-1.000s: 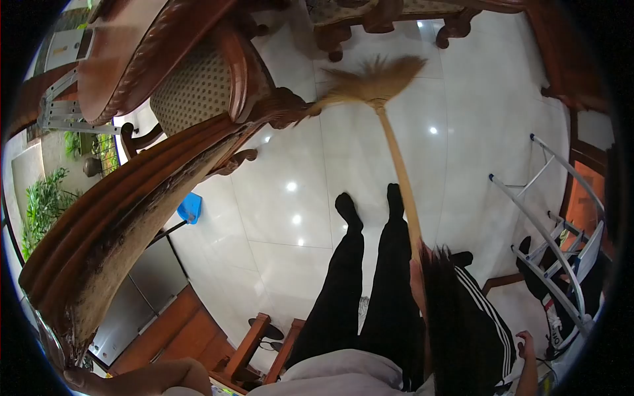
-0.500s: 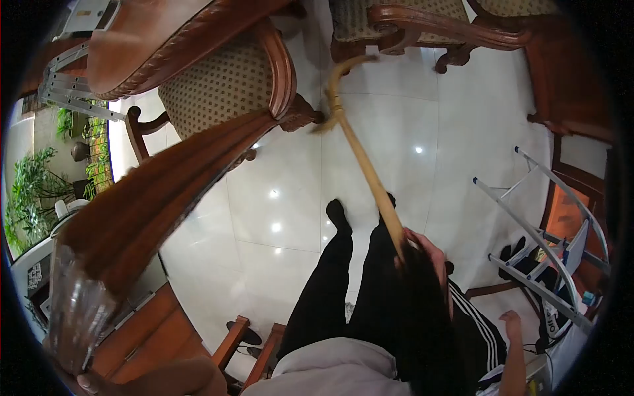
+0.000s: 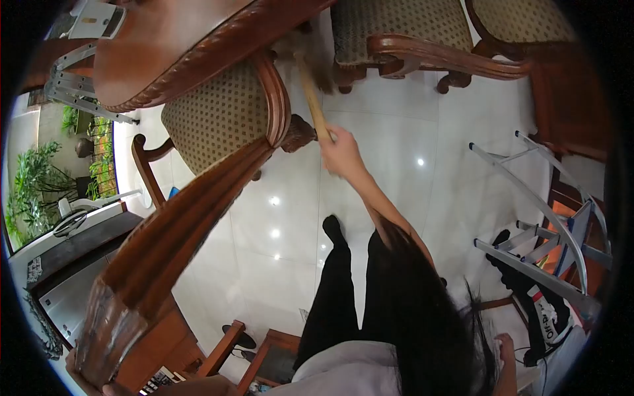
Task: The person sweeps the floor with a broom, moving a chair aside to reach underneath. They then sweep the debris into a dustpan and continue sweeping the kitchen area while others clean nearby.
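Note:
My right hand (image 3: 343, 155) is closed round a pale wooden stick (image 3: 312, 96), which points up between the chairs. Its far end is blurred near the table edge; a curved end showed earlier. At the bottom left, my left hand (image 3: 112, 389) grips the plastic-wrapped top of a carved wooden chair back (image 3: 178, 231), partly hidden behind it. This chair has a patterned seat (image 3: 218, 109) and stands tilted beside the table (image 3: 172, 49). Long dark hair hides part of my right arm.
More patterned chairs (image 3: 403, 30) stand at the top. A metal stepladder (image 3: 528, 191) is at the right, another ladder (image 3: 72, 82) at the upper left. Another person's hand (image 3: 505, 346) shows at the lower right. A wooden stool (image 3: 277, 360) lies near my legs on the tiled floor (image 3: 389, 132).
My right hand has moved up and left with the stick, whose far end is now near the table and chair. The chair back has shifted slightly in view; my left hand still holds it.

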{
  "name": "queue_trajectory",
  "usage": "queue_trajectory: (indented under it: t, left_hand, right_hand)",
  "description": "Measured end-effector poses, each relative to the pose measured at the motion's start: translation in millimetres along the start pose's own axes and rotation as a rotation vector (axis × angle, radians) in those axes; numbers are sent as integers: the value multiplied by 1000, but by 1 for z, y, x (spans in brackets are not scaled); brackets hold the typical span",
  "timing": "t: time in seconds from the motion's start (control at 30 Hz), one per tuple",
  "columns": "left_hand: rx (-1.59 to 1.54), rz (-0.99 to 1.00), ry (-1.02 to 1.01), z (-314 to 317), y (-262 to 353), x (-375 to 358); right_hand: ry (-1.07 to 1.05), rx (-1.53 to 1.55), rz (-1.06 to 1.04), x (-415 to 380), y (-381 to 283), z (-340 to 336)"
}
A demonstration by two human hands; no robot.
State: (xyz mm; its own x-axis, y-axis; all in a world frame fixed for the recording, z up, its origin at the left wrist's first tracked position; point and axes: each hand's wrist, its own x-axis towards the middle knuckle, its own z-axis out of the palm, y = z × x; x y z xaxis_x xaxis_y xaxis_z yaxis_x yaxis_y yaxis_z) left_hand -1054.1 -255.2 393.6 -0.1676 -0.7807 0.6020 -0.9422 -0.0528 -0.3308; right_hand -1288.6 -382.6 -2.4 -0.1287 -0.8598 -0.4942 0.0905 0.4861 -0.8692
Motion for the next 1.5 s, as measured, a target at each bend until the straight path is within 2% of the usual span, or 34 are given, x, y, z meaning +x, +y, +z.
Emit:
queue_trajectory:
  t: [0.1,0.13,0.2,0.23,0.3,0.43,0.5,0.63,0.7,0.73,0.77,0.83,0.87,0.9,0.93,1.0,1.07,1.13,1.17,1.23,1.3,1.4,1.5]
  left_hand:
    - [-106,-72,10,-7,-13,-11]
    - [-113,-76,15,-7,-16,-12]
    - [-109,-84,21,-7,-26,-14]
    - [-108,-87,29,-5,-27,-15]
    - [-116,-102,29,-5,-37,-18]
    - [-138,-129,-11,-5,-54,-15]
    - [-160,-147,-30,-10,-66,-18]
    - [-247,-176,-109,-17,-92,-26]
    - [-285,-195,-148,-22,-105,-31]
    - [-272,-194,-131,-21,-106,-32]
    - [-256,-194,-109,-19,-104,-31]
    - [-217,-182,-65,-11,-97,-29]
    - [-203,-178,-43,-7,-93,-30]
    - [-182,-177,-26,-4,-89,-31]
    - [-171,-181,-6,-1,-84,-28]
    - [-135,-192,9,5,-79,-25]
    - [-113,-214,8,8,-76,-22]
    - [-110,-253,-13,8,-76,-19]
    - [-106,-269,-25,7,-75,-18]
    - [-47,-239,-55,3,-74,-16]
    - [1,-80,98,0,-62,-13]
    - [-13,-130,55,-7,-55,-13]
    - [-57,-153,5,-9,-55,-13]
  right_hand:
    - [152,-532,-133,74,0,39]
    - [151,-529,-138,95,0,47]
    - [178,-888,-164,126,4,63]
    - [174,-884,-169,143,22,66]
    - [222,-1113,-151,161,51,65]
    - [-97,-1514,-318,78,67,16]
    - [-291,-1521,-354,44,71,-17]
    - [-316,-942,-201,23,32,-113]
    - [-362,-853,-135,-18,35,-137]
    - [-291,-734,6,-41,50,-143]
    - [-212,-613,146,-68,72,-146]
    - [-111,-611,172,-122,114,-140]
    - [-21,-489,311,-152,131,-130]
    - [65,-365,450,-185,143,-117]
    - [84,-41,592,-216,166,-115]
    - [108,245,771,-267,218,-111]
    - [116,206,836,-315,225,-97]
    - [212,89,555,-365,165,-73]
    - [224,179,629,-383,131,-69]
    - [253,273,624,-413,97,-61]
    - [264,301,552,-425,75,-50]
    - [166,321,398,-398,45,-35]
    - [49,386,211,-320,35,-26]
